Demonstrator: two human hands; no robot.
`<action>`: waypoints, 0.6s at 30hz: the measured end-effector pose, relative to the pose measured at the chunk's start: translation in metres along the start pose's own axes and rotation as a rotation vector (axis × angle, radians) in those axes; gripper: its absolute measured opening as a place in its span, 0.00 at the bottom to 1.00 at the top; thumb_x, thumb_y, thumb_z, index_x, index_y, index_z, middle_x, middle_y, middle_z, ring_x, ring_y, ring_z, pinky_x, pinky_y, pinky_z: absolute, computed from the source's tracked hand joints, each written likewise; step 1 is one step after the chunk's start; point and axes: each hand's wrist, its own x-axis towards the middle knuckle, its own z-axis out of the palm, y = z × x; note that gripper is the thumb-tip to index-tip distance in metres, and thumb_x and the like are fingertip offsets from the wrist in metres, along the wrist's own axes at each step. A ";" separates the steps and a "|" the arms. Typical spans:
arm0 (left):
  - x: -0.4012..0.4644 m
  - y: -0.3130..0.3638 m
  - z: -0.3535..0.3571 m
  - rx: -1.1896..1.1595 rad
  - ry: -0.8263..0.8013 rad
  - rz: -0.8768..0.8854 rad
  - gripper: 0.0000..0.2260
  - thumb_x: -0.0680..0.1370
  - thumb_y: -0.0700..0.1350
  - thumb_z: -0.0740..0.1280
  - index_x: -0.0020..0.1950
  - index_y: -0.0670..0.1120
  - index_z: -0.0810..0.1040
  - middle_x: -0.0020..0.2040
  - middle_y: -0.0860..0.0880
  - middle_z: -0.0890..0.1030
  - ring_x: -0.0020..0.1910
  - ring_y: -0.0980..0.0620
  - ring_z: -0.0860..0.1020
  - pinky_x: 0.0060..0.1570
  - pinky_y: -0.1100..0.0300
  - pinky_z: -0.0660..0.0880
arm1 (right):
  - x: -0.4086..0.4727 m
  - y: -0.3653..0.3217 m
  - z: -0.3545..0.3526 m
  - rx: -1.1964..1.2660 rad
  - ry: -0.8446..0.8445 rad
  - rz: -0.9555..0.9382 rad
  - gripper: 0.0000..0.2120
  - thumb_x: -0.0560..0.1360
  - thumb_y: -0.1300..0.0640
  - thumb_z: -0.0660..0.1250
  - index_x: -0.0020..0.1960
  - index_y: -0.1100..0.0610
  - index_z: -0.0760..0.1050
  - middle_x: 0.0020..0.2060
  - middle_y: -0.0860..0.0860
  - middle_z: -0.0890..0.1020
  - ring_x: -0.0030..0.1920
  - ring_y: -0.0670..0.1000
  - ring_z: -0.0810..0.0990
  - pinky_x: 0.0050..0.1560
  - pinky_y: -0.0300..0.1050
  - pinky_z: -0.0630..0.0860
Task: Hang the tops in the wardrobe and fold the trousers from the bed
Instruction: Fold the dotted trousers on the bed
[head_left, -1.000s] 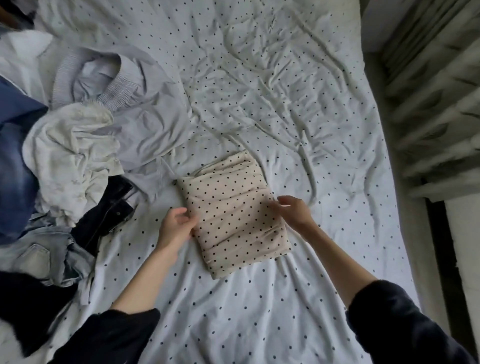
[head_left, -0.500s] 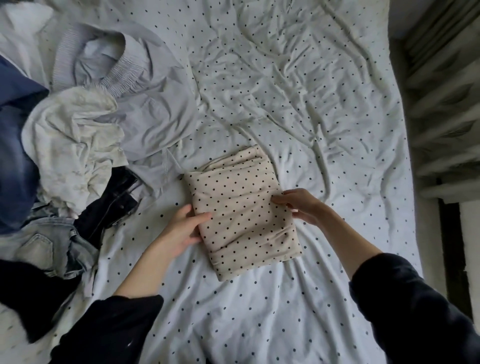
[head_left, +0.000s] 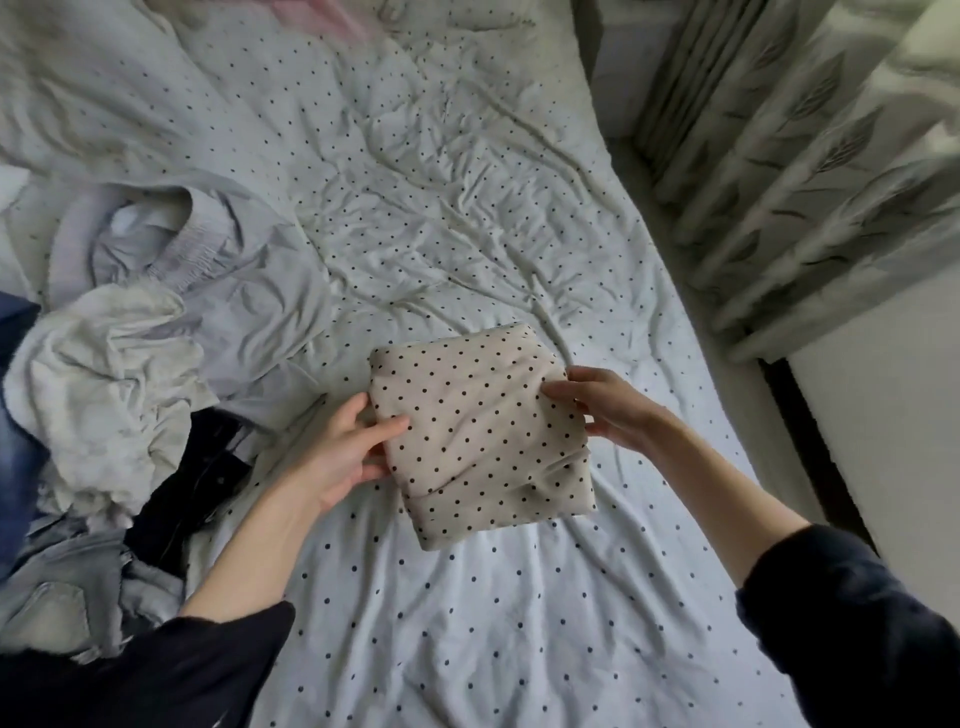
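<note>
The left hand (head_left: 347, 453) and right hand (head_left: 605, 408) grip opposite edges of the folded beige black-dotted trousers (head_left: 480, 434) above the white dotted bed sheet (head_left: 467, 623). Crumpled pale clothes and denim (head_left: 104, 395) lie heaped to the left. No writing is legible.

Dim, flat daylight; soft shadows; wide-angle edge distortion; motion blur top and right.
</note>
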 end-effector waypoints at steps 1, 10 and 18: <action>-0.004 0.008 0.010 0.042 -0.059 0.018 0.20 0.75 0.37 0.67 0.66 0.44 0.69 0.56 0.42 0.79 0.48 0.46 0.79 0.32 0.58 0.80 | -0.021 0.002 -0.008 0.017 0.050 -0.024 0.05 0.74 0.55 0.69 0.46 0.54 0.75 0.42 0.51 0.77 0.42 0.47 0.76 0.40 0.41 0.75; -0.059 0.037 0.134 0.389 -0.609 0.124 0.17 0.74 0.38 0.69 0.60 0.52 0.72 0.51 0.45 0.82 0.44 0.47 0.82 0.35 0.56 0.79 | -0.242 0.070 -0.057 0.268 0.480 -0.099 0.05 0.71 0.56 0.72 0.46 0.52 0.77 0.40 0.46 0.82 0.41 0.46 0.80 0.42 0.43 0.77; -0.174 -0.008 0.292 0.637 -1.084 0.184 0.15 0.74 0.37 0.69 0.56 0.52 0.74 0.53 0.46 0.81 0.46 0.50 0.82 0.42 0.49 0.79 | -0.468 0.175 -0.036 0.535 0.940 -0.168 0.05 0.71 0.53 0.72 0.46 0.50 0.81 0.44 0.47 0.83 0.44 0.47 0.81 0.46 0.44 0.77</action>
